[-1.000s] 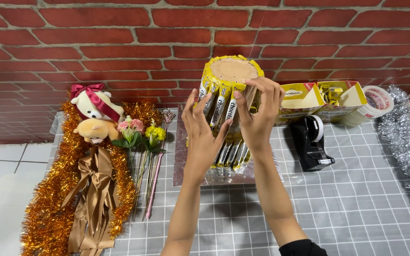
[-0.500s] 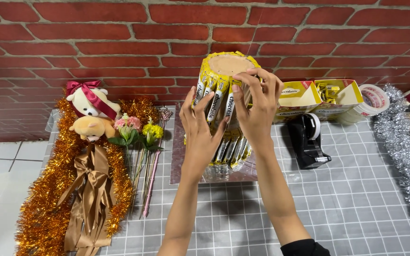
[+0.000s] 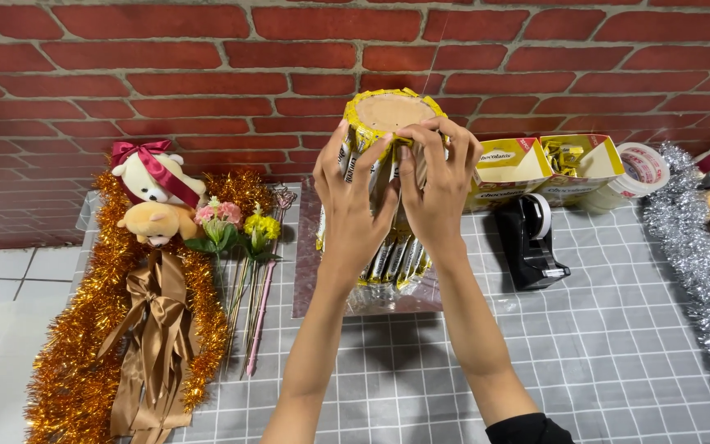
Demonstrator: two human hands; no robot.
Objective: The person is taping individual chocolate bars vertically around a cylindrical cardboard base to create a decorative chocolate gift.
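Note:
A tiered tower of yellow snack sticks [image 3: 388,263] stands on a shiny silver board [image 3: 314,288] in the middle of the grey checked table. Its top is a round brown cardboard disc [image 3: 389,111] ringed by yellow wrappers. My left hand [image 3: 351,205] and my right hand [image 3: 437,193] press side by side against the near face of the upper tier, fingers spread over the sticks. Both hands hide most of that tier.
Left: orange tinsel [image 3: 84,329] with a bronze bow [image 3: 154,329], two small plush bears [image 3: 158,197] and artificial flowers [image 3: 240,230]. Right: a black tape dispenser [image 3: 532,238], an open yellow box [image 3: 552,164], a tape roll [image 3: 641,168], silver tinsel [image 3: 700,263]. Brick wall behind.
My hands have drawn closer together on the upper tier; the left hand has risen to sit beside the right. The tower stays in place.

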